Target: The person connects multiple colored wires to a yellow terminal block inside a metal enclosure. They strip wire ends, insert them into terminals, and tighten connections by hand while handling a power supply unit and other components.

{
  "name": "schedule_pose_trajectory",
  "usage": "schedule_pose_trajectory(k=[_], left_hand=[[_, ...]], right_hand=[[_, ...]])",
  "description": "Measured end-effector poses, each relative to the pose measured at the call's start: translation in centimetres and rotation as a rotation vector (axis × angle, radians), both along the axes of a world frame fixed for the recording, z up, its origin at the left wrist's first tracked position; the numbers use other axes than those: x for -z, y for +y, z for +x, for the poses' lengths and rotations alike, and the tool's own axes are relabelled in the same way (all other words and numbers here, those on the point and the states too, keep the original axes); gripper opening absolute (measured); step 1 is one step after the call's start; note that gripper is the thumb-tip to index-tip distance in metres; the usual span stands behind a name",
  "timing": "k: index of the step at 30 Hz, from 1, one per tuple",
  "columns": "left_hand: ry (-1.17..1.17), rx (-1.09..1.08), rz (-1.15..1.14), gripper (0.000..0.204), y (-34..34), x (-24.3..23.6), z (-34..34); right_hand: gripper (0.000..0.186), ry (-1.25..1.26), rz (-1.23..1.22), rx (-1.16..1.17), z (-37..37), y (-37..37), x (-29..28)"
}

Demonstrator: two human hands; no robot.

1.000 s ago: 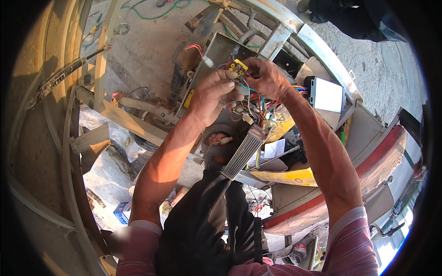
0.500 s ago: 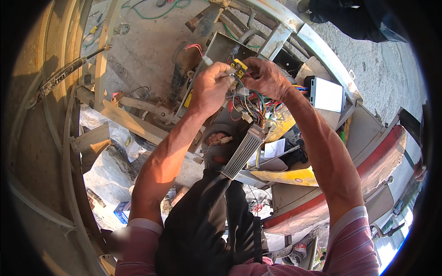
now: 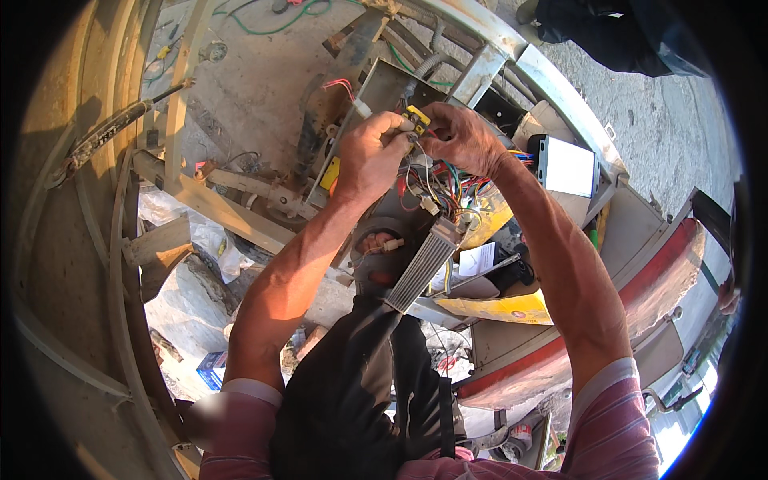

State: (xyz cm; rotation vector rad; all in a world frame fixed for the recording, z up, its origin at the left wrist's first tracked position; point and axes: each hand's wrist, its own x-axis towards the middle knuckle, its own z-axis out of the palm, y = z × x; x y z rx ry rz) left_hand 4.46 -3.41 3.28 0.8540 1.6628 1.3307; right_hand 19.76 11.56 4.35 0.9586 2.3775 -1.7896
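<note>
Between my two hands is a small yellow and black electrical connector block [image 3: 417,120]. My left hand [image 3: 370,160] is closed in a pinch at the connector block's left side; a white part that showed at its fingertips earlier is now mostly hidden. My right hand [image 3: 466,142] has its fingers curled round the block's right side, where a bit of red wire shows. A bundle of coloured wires [image 3: 448,186] hangs below the hands. It runs to a finned metal controller [image 3: 424,268] leaning by my knee.
A silver and black box [image 3: 568,166] sits right of the wires, near a yellow panel [image 3: 504,308]. Loose pink wires [image 3: 340,85] rise from a white plug. A metal frame bar [image 3: 480,72] crosses beyond. Upright metal ribs [image 3: 116,200] stand left. Another person's dark-clothed legs [image 3: 616,36] show top right.
My left hand has shifted slightly to the right, its fingertips closer against the connector block. The right hand has barely moved.
</note>
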Motion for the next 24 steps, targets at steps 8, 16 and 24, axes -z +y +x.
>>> schedule_pose_trajectory(k=[8, 16, 24], left_hand=[[0.095, 0.058, 0.036, 0.017, -0.6, -0.7, -0.3], [-0.17, 0.008, -0.199, 0.017, -0.9, -1.0, -0.4], [0.022, -0.062, -0.234, 0.015, 0.0, -0.6, 0.1]], right_hand=[[0.042, -0.009, 0.035, -0.016, -0.1, 0.1, -0.1], [0.04, -0.041, 0.014, -0.004, -0.2, 0.0, -0.8], [0.039, -0.05, 0.038, -0.007, -0.4, -0.2, -1.4]])
